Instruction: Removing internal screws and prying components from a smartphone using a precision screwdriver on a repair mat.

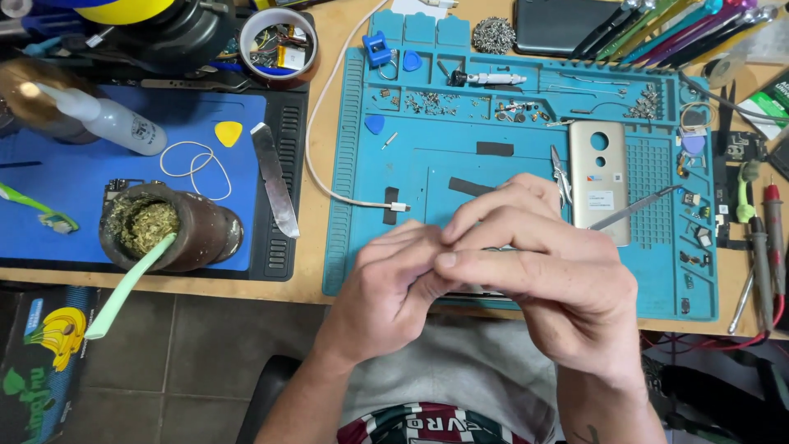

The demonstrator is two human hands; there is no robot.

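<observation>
Tweezers (618,215): thin, silvery, tip over gold phone back (601,181) | right hand (549,275) pinching them | left hand (396,284) fingers curled, grip unclear

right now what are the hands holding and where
Cannot be told: the left hand and right hand are pressed together over the teal mat, fingers hiding whatever sits between them.

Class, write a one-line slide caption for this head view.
Both hands meet over a teal repair mat beside a phone back cover and metal spudger.
</observation>
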